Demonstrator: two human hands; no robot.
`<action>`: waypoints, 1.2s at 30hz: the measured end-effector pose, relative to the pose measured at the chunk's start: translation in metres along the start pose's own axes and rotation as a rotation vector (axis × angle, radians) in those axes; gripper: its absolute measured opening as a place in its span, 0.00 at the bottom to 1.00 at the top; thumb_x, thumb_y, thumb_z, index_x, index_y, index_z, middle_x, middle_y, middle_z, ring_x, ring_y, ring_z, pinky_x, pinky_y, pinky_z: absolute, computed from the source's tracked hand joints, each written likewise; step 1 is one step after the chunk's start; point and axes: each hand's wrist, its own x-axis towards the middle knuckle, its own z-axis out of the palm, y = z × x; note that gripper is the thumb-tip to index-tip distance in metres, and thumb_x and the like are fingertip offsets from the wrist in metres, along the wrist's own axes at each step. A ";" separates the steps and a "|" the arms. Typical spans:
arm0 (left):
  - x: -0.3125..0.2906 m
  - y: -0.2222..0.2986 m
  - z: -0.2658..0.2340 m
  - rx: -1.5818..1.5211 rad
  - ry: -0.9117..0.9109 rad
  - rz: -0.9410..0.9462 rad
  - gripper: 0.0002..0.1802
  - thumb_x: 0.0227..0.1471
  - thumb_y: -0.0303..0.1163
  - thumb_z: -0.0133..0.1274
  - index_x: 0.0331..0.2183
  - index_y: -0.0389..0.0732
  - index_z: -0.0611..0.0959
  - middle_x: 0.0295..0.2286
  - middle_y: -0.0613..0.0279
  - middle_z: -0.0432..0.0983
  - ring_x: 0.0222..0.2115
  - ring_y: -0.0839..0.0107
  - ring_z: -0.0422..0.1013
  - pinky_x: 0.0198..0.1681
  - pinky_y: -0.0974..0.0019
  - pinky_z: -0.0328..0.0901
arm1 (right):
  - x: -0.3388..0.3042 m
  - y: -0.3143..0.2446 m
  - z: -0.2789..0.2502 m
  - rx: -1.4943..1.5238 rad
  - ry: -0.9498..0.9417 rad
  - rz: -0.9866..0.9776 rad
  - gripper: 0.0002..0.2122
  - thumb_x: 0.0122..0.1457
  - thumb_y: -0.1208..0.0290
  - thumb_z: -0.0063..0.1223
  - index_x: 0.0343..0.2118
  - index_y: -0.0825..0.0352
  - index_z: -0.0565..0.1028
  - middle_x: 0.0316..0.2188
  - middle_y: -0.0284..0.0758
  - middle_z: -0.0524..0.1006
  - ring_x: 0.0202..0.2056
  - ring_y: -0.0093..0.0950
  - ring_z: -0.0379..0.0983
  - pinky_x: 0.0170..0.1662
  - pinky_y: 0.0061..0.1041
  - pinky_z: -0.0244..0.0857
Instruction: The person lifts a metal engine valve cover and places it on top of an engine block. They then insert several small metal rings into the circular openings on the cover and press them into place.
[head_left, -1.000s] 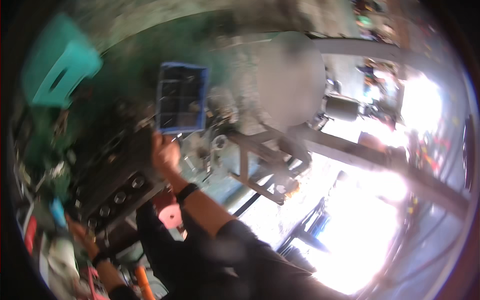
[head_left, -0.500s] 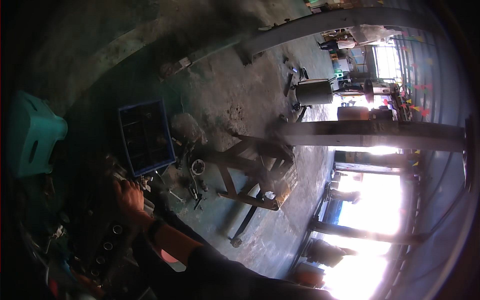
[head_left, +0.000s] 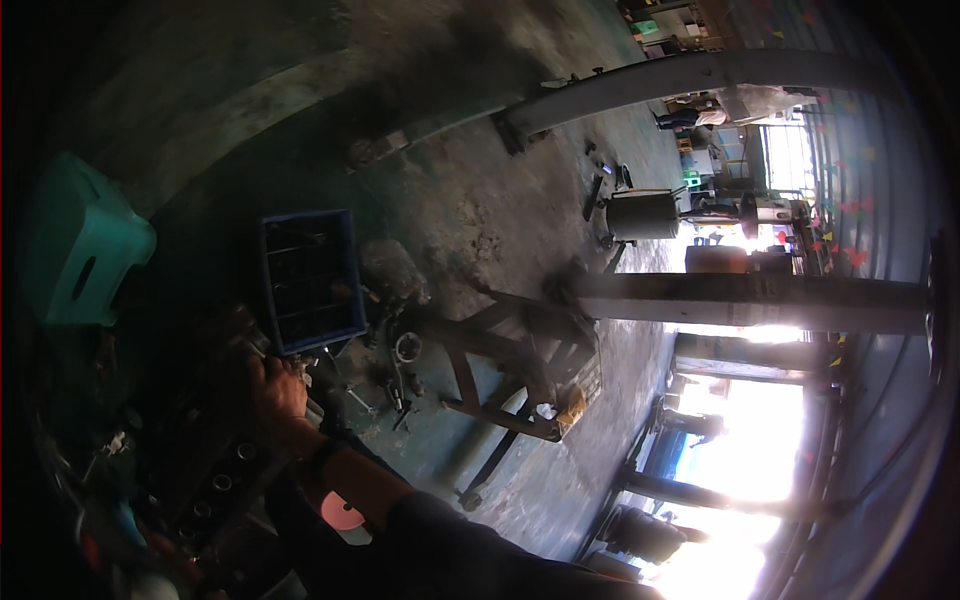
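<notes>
My right hand point(head_left: 280, 395) comes in on a dark-sleeved arm from the lower right, with a dark band at the wrist. Its fingers are bent down over a greyish metal part beside a dark engine block point(head_left: 185, 445). Shadow hides what lies under the fingertips. A row of round, bright-rimmed openings point(head_left: 222, 483) runs along the block below the hand. At the dark lower left, a brownish patch point(head_left: 170, 550) could be my left hand; its fingers cannot be made out. A pink disc point(head_left: 342, 511) shows under my right forearm.
Just beyond my right hand lies a blue-rimmed divided crate point(head_left: 359, 270). Wrenches point(head_left: 360, 400) and a metal ring point(head_left: 408, 348) lie on the floor beside a metal frame stand point(head_left: 460, 375). A teal stool point(head_left: 90, 250) stands left; a grey post point(head_left: 750, 302) crosses the right.
The whole view has shifted, so the crate, stool and stand sit slightly further right, and the stool higher. My right hand stays at the same metal part.
</notes>
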 end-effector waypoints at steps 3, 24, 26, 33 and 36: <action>0.004 0.000 -0.004 -0.017 0.006 -0.003 0.32 0.65 0.52 0.44 0.58 0.36 0.73 0.37 0.59 0.72 0.35 0.64 0.69 0.39 0.58 0.62 | 0.003 0.001 0.006 0.012 0.037 0.046 0.27 0.68 0.46 0.39 0.47 0.69 0.75 0.48 0.51 0.75 0.52 0.49 0.71 0.55 0.46 0.65; 0.024 -0.011 -0.052 -0.108 -0.204 0.036 0.34 0.68 0.53 0.38 0.62 0.37 0.67 0.61 0.51 0.62 0.57 0.56 0.64 0.62 0.53 0.58 | 0.009 0.013 0.016 0.014 0.054 -0.004 0.27 0.68 0.45 0.38 0.47 0.68 0.76 0.46 0.50 0.76 0.50 0.50 0.71 0.55 0.46 0.63; 0.026 -0.016 -0.060 -0.010 -0.222 0.129 0.33 0.68 0.52 0.36 0.62 0.38 0.67 0.60 0.52 0.63 0.56 0.56 0.65 0.61 0.54 0.59 | 0.009 0.015 0.018 0.019 0.027 0.005 0.27 0.68 0.45 0.37 0.48 0.68 0.75 0.47 0.50 0.76 0.51 0.49 0.71 0.56 0.46 0.63; 0.030 -0.018 -0.064 0.017 -0.221 0.046 0.32 0.68 0.51 0.36 0.61 0.38 0.69 0.57 0.53 0.68 0.55 0.59 0.67 0.59 0.57 0.62 | 0.010 0.024 0.025 -0.002 0.074 -0.068 0.29 0.68 0.43 0.37 0.50 0.69 0.73 0.47 0.50 0.76 0.49 0.49 0.73 0.53 0.46 0.66; 0.011 -0.007 -0.061 0.023 -0.178 0.043 0.30 0.67 0.50 0.38 0.59 0.38 0.71 0.54 0.54 0.70 0.52 0.61 0.68 0.57 0.58 0.63 | 0.009 0.030 0.038 -0.032 0.195 -0.016 0.31 0.65 0.40 0.42 0.50 0.70 0.73 0.48 0.50 0.75 0.49 0.48 0.73 0.52 0.46 0.67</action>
